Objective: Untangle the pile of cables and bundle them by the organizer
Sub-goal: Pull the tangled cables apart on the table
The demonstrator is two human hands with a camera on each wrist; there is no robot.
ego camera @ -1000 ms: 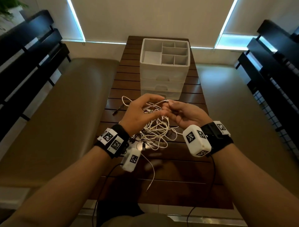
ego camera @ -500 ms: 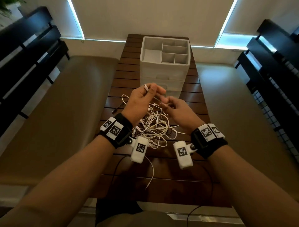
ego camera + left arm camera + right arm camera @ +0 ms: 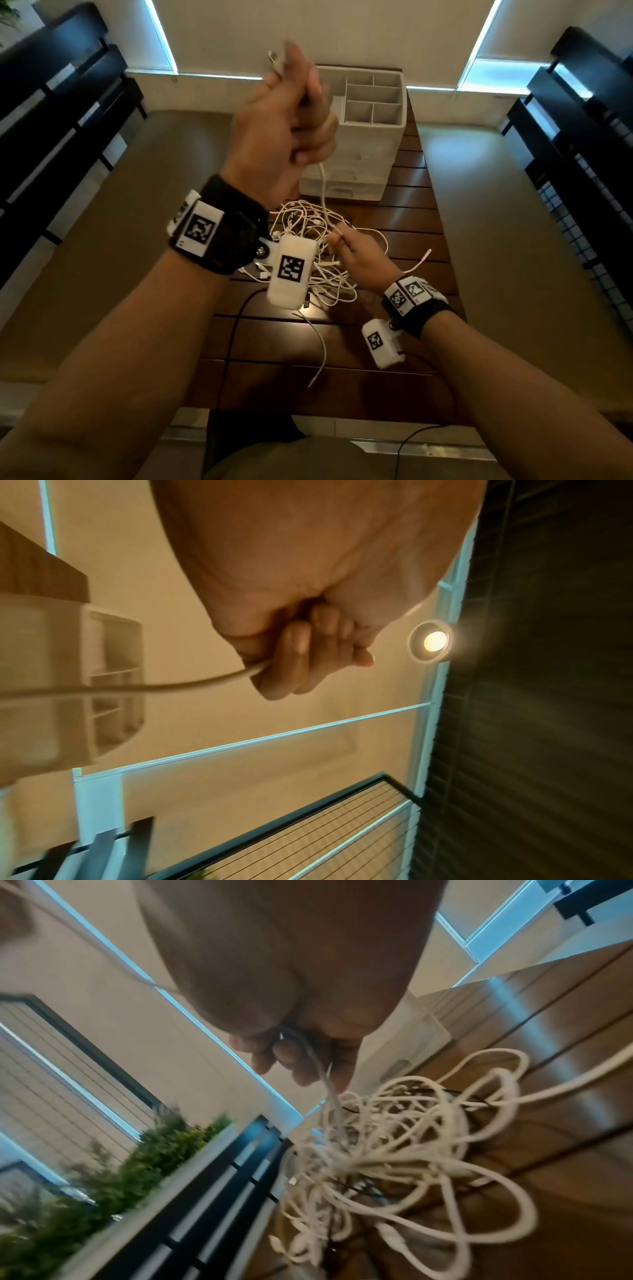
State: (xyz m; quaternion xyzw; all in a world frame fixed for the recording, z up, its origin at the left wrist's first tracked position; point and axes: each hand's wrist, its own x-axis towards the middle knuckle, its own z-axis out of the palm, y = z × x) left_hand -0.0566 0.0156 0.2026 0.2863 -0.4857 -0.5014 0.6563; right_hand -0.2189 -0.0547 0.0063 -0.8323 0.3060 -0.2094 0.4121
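Note:
A tangled pile of white cables lies on the slatted wooden table. My left hand is raised high in front of the organizer, fingers curled round one white cable whose plug end sticks out above the fist. That cable hangs down into the pile. My right hand sits low at the pile's right side, pinching cable strands. The white organizer with open top compartments and drawers stands behind the pile.
Beige padded benches flank the table, with dark slatted backrests on both sides. One cable end trails toward the near table edge, another lies to the right. Black wires run from my wrist cameras.
My left hand has risen sharply, pulling one cable up out of the pile. My right hand has dropped lower and stays holding the pile down.

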